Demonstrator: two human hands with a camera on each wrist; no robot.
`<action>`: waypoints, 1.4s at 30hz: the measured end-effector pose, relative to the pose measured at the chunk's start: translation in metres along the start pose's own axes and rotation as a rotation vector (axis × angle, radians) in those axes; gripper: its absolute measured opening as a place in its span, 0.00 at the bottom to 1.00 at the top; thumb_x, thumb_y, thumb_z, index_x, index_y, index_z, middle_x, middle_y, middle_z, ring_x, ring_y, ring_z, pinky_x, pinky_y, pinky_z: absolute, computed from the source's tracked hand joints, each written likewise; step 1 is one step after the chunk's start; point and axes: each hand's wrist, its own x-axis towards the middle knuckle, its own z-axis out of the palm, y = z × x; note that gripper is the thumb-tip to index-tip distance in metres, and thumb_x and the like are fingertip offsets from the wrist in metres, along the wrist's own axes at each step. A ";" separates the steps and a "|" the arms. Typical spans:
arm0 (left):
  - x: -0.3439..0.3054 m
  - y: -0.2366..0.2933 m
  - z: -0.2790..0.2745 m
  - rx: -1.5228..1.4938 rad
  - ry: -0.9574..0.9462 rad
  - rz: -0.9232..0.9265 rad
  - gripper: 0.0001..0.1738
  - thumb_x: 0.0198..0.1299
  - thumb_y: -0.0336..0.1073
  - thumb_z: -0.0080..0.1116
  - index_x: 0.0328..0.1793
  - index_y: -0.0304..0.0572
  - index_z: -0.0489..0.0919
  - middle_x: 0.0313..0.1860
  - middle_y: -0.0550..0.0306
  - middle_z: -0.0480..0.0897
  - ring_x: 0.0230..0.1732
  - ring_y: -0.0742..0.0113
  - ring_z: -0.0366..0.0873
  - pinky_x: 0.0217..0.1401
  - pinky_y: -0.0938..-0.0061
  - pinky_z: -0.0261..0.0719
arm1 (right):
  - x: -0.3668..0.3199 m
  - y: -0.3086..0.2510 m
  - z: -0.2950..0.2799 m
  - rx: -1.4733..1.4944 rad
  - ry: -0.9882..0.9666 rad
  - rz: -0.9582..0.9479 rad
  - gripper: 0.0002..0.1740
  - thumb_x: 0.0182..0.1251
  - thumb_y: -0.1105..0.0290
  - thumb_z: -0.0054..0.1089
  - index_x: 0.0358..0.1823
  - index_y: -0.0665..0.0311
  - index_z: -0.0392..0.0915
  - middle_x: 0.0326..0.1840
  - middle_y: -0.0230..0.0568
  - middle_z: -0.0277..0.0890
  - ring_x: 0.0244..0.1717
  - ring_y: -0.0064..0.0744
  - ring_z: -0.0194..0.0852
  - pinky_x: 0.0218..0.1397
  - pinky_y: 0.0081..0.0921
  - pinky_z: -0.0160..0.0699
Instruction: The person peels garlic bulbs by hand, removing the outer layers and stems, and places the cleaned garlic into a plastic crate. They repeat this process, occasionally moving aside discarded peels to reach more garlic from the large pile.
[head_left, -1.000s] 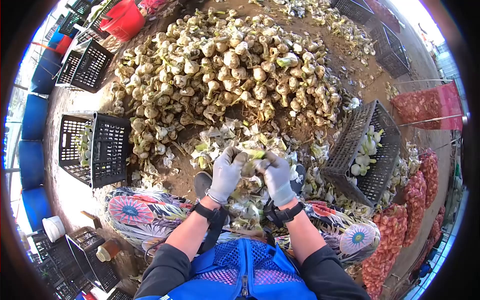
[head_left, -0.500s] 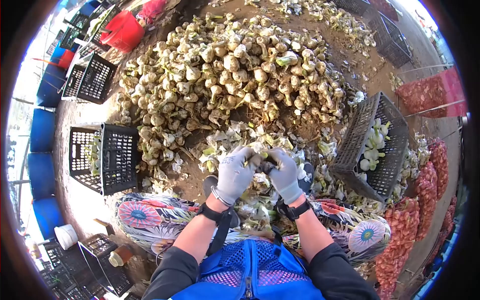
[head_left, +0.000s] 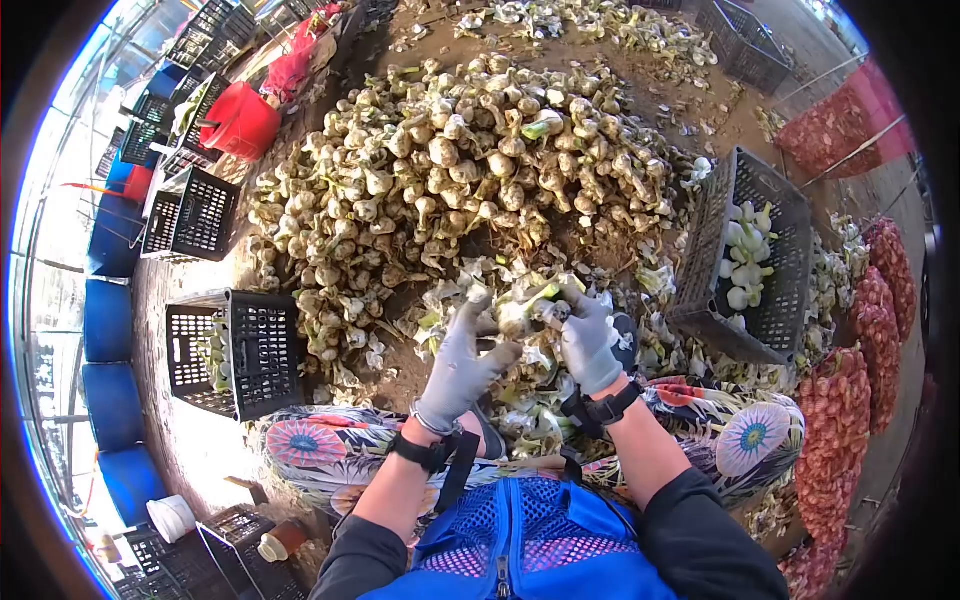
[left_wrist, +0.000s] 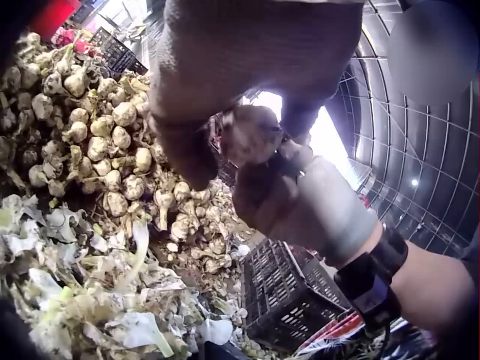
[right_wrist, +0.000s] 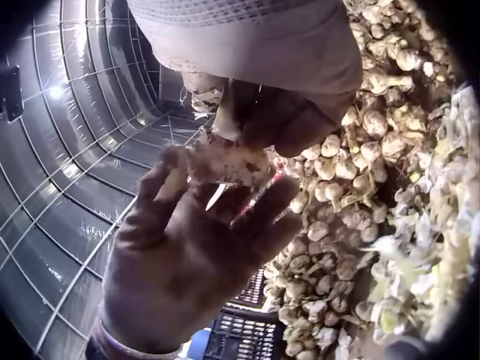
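Observation:
A dirt-marked garlic bulb (head_left: 515, 318) with a short green stem is between my two gloved hands, above the heap of peelings. My right hand (head_left: 588, 345) holds it at the stem side, fingers curled. My left hand (head_left: 458, 365) has its fingers and thumb spread at the bulb's other side. In the right wrist view the left hand (right_wrist: 195, 255) lies palm toward the bulb (right_wrist: 232, 161), fingertips right at it. A narrow bright sliver shows just under the bulb there. The left wrist view has the bulb (left_wrist: 251, 135) partly hidden by the gloves.
A large pile of untrimmed garlic (head_left: 440, 165) lies ahead. At right, a tilted black crate (head_left: 775, 300) holds cleaned white bulbs; another crate (head_left: 262, 350) stands at left. Red mesh sacks (head_left: 835, 440) line the right side. A red bucket (head_left: 240, 122) is at far left.
My left hand's fingers, earlier curled close together at the bulb, have spread apart. The right hand stays at the bulb. The head view has shifted, so the left crates appear lower.

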 end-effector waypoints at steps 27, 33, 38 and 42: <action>-0.042 0.023 0.000 -0.598 -0.002 -0.129 0.25 0.68 0.32 0.50 0.70 0.34 0.68 0.39 0.58 0.82 0.39 0.73 0.81 0.47 0.74 0.82 | -0.061 -0.047 0.054 -0.298 0.057 -0.057 0.08 0.69 0.73 0.62 0.45 0.68 0.85 0.31 0.25 0.80 0.33 0.12 0.67 0.35 0.16 0.68; -0.051 0.024 0.004 -0.474 -0.003 0.016 0.23 0.73 0.36 0.47 0.69 0.32 0.67 0.40 0.58 0.81 0.41 0.73 0.81 0.47 0.75 0.83 | -0.065 -0.034 0.046 -0.637 0.071 -0.329 0.09 0.67 0.74 0.60 0.46 0.68 0.84 0.32 0.39 0.84 0.33 0.19 0.74 0.39 0.22 0.73; -0.065 0.024 -0.006 -0.813 -0.128 -0.095 0.19 0.77 0.40 0.41 0.61 0.33 0.74 0.41 0.55 0.82 0.41 0.68 0.83 0.46 0.74 0.83 | -0.082 -0.045 0.044 -0.649 0.008 -0.384 0.09 0.68 0.72 0.61 0.45 0.68 0.84 0.31 0.39 0.84 0.33 0.20 0.77 0.39 0.23 0.74; -0.071 0.041 -0.001 -0.535 -0.038 -0.072 0.17 0.76 0.40 0.45 0.60 0.34 0.74 0.37 0.59 0.82 0.36 0.72 0.82 0.41 0.76 0.82 | -0.086 -0.041 0.041 -0.565 0.065 -0.349 0.12 0.70 0.68 0.62 0.45 0.70 0.84 0.30 0.35 0.83 0.32 0.17 0.73 0.36 0.22 0.72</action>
